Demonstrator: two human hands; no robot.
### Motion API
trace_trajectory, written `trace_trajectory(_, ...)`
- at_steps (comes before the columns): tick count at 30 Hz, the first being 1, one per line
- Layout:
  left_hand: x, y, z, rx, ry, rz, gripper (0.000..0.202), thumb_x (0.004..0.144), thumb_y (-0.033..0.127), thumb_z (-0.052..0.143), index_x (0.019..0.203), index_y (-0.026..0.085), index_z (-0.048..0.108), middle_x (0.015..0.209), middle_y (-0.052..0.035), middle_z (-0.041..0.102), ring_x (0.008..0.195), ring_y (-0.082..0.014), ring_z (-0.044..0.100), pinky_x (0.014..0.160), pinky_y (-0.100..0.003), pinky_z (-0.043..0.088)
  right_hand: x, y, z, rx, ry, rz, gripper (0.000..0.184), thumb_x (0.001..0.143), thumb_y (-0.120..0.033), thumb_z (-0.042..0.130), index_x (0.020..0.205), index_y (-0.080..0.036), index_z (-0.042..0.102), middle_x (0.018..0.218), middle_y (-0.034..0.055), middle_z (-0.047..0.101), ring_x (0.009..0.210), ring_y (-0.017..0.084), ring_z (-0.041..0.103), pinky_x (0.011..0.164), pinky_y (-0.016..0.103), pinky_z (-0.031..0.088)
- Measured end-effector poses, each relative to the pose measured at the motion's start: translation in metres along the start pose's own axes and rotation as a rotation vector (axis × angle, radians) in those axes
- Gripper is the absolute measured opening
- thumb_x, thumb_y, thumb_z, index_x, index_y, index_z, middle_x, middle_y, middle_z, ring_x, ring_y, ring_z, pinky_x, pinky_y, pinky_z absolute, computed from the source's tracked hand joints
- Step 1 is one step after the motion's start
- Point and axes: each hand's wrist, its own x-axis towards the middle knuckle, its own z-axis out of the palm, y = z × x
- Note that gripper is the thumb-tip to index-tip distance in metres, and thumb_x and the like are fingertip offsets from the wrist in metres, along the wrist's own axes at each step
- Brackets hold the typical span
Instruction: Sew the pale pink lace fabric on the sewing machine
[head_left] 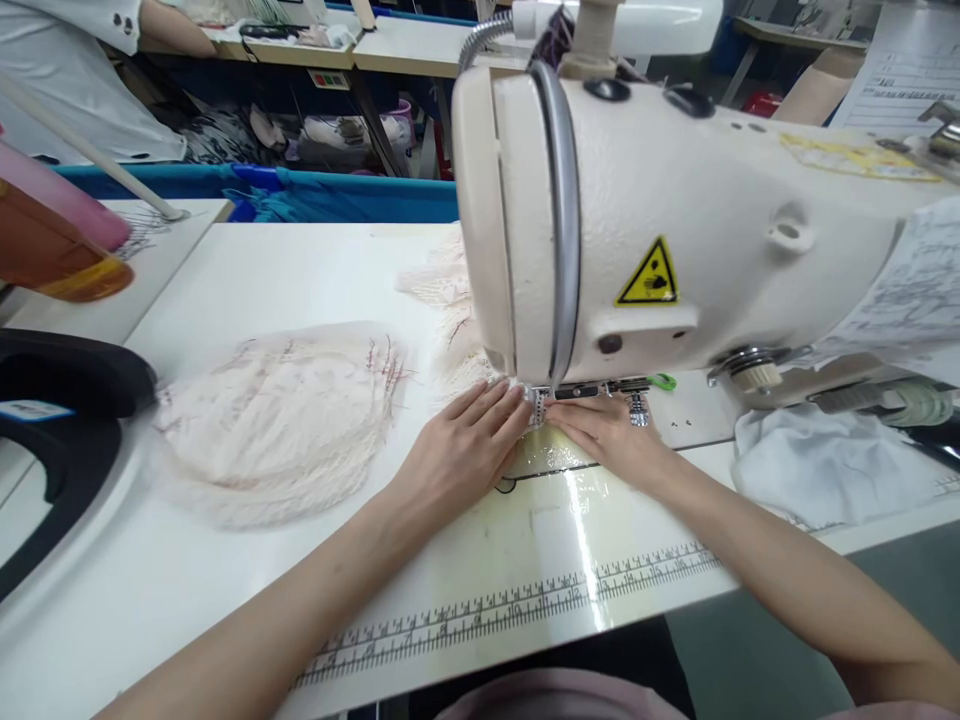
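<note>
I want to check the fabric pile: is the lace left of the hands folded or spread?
Spread: the lace lies flat across the table.

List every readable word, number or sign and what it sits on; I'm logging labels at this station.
Yellow warning triangle, hand pictogram, no words: on the sewing machine.
Ruler strip on the table edge: numbers too blurred to read.
Printed sheet, top right: text too small to read.

Cream sewing machine with yellow warning sticker; pale pink lace.
</note>
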Motion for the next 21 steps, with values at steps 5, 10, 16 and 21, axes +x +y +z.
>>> trace_trajectory(5,0.0,0.0,-0.001,0.024,-0.018,0.021,0.032,0.096,0.019,0.043,0.121,0.01,0.061,0.119,-0.0132,0.067,0.112,-0.0277,0.063,0.096,-0.043,0.053,0.003,-0.006,-0.003,-0.092,0.068,0.074,0.024,0.096,-0.031,0.049,0.096,-0.028,0.072,0.094,-0.0028,0.074,0.078,0.013,0.067,0.073,0.028,0.053)
trace_trajectory(10,0.002,0.0,-0.004,0.025,-0.042,0.018,0.033,0.096,0.02,0.043,0.123,0.012,0.061,0.119,-0.0129,0.067,0.114,-0.028,0.062,0.097,-0.044,0.052,0.004,-0.005,-0.003,-0.073,0.095,0.126,0.022,0.093,-0.034,0.052,0.094,-0.029,0.074,0.096,-0.0016,0.074,0.09,0.016,0.067,0.082,0.031,0.052)
trace_trajectory(16,0.001,0.0,-0.001,-0.023,-0.06,-0.02,0.032,0.095,0.02,0.046,0.123,0.015,0.061,0.118,-0.0129,0.067,0.115,-0.0285,0.061,0.101,-0.046,0.048,0.007,0.003,-0.002,0.01,0.036,0.162,0.024,0.094,-0.032,0.049,0.095,-0.029,0.074,0.099,-0.0025,0.074,0.09,0.016,0.068,0.082,0.034,0.053)
trace_trajectory(21,0.003,0.001,-0.001,-0.082,-0.061,-0.061,0.033,0.095,0.021,0.048,0.125,0.015,0.06,0.121,-0.0138,0.065,0.119,-0.0295,0.058,0.104,-0.048,0.045,0.008,0.003,-0.001,-0.003,0.067,0.184,0.026,0.095,-0.033,0.049,0.089,-0.031,0.073,0.092,-0.0043,0.074,0.086,0.015,0.067,0.084,0.035,0.051)
